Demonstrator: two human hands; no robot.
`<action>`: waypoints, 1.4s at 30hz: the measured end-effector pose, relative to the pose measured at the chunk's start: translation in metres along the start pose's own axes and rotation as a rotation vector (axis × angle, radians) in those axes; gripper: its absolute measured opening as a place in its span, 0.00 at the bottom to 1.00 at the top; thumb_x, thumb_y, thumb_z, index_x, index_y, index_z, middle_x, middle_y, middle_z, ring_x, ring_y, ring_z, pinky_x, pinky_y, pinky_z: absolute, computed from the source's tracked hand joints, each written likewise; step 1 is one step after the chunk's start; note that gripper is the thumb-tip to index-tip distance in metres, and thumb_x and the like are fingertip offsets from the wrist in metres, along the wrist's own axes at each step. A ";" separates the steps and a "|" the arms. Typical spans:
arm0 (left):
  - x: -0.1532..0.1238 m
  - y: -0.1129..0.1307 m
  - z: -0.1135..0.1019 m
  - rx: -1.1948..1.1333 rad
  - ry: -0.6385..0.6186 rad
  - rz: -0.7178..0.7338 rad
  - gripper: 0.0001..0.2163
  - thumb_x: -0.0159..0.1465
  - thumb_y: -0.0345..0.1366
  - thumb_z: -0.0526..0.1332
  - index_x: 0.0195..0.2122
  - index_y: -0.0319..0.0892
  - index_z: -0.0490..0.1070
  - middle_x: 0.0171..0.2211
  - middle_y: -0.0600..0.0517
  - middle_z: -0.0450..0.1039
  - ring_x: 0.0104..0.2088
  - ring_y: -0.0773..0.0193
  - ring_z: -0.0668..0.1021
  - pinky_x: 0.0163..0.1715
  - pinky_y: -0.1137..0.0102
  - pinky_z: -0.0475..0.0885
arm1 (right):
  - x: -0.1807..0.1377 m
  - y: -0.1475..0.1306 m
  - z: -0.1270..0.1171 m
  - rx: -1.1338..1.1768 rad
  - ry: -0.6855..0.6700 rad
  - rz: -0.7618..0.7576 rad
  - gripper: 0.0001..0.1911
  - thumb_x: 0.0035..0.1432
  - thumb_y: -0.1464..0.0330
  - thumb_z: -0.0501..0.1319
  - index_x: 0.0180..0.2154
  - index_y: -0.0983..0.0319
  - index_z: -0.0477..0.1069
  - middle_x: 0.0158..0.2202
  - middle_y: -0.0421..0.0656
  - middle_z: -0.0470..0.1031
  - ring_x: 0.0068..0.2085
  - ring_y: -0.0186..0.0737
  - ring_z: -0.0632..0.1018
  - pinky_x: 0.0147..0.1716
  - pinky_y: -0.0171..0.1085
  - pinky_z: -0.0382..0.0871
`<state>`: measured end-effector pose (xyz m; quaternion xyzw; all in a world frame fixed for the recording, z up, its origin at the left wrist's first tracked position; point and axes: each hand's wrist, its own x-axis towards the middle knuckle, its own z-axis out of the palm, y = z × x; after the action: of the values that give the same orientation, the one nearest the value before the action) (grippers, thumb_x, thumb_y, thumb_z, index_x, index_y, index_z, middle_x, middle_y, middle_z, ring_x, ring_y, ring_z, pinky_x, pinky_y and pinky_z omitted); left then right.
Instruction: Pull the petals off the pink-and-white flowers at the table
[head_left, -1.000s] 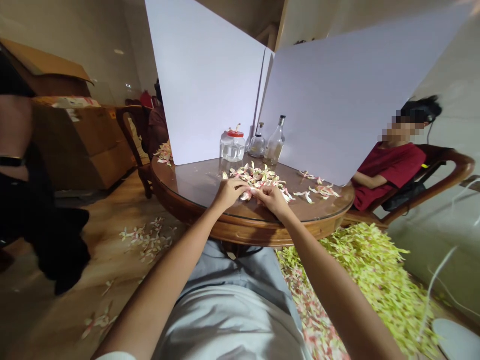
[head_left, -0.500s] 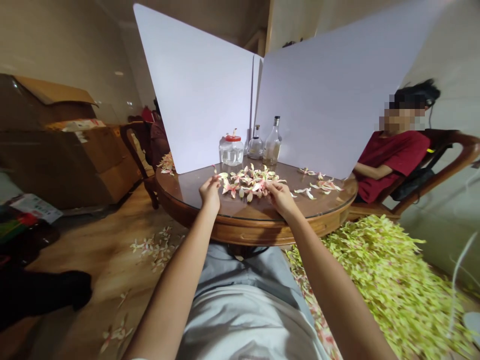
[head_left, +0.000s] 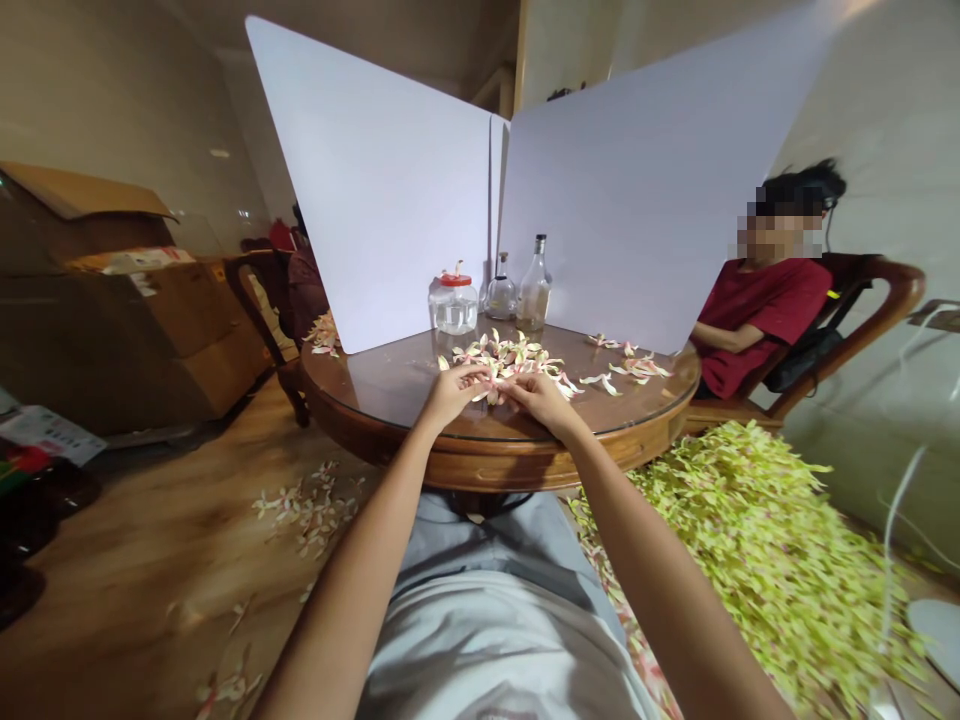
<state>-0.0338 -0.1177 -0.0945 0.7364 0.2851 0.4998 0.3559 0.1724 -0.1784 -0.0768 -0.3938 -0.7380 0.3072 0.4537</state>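
Observation:
A pile of pink and cream flowers (head_left: 517,355) lies on the round wooden table (head_left: 420,440) with a glass top. My left hand (head_left: 452,392) and my right hand (head_left: 541,398) meet at the near edge of the pile. Their fingertips pinch together around a flower (head_left: 493,391) between them. Both hands rest on the glass.
White boards (head_left: 600,190) stand at the table's back, with a red-lidded jar (head_left: 453,301) and two glass bottles (head_left: 533,287) before them. A person in a red shirt (head_left: 757,310) sits at the right. A heap of green flowers (head_left: 757,560) covers the floor on the right; cardboard boxes (head_left: 127,320) stand left.
Half a second ago my left hand was out to the left holding up a flower; it has come back to the pile and meets my right hand again. The view shifted slightly.

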 end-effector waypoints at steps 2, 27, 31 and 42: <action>-0.001 0.001 0.001 0.020 -0.043 0.019 0.11 0.67 0.39 0.65 0.43 0.36 0.75 0.39 0.49 0.77 0.38 0.64 0.80 0.42 0.64 0.78 | 0.000 -0.003 0.001 -0.023 -0.031 -0.015 0.23 0.66 0.52 0.61 0.31 0.65 0.75 0.21 0.35 0.69 0.23 0.32 0.68 0.28 0.34 0.63; 0.001 -0.020 -0.018 -0.363 0.593 -0.092 0.13 0.70 0.42 0.62 0.46 0.36 0.73 0.40 0.49 0.76 0.37 0.65 0.79 0.38 0.66 0.78 | 0.004 0.010 -0.002 -0.017 0.132 -0.041 0.23 0.68 0.53 0.59 0.28 0.64 0.68 0.23 0.35 0.67 0.24 0.31 0.69 0.28 0.34 0.67; 0.000 -0.019 -0.024 -0.336 0.629 -0.074 0.15 0.70 0.43 0.61 0.50 0.37 0.71 0.43 0.48 0.75 0.39 0.64 0.79 0.40 0.65 0.78 | 0.002 0.015 -0.004 0.012 0.210 -0.037 0.23 0.71 0.52 0.54 0.34 0.64 0.70 0.27 0.37 0.68 0.25 0.31 0.70 0.27 0.34 0.68; -0.007 0.002 0.002 0.019 0.014 0.088 0.10 0.66 0.39 0.67 0.42 0.37 0.75 0.39 0.50 0.77 0.37 0.65 0.78 0.40 0.66 0.77 | -0.002 -0.004 0.003 -0.174 -0.095 -0.050 0.23 0.65 0.52 0.61 0.30 0.65 0.76 0.23 0.37 0.72 0.24 0.33 0.70 0.30 0.35 0.65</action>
<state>-0.0343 -0.1245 -0.0964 0.7481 0.2597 0.5172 0.3247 0.1693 -0.1826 -0.0751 -0.3979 -0.7922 0.2489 0.3900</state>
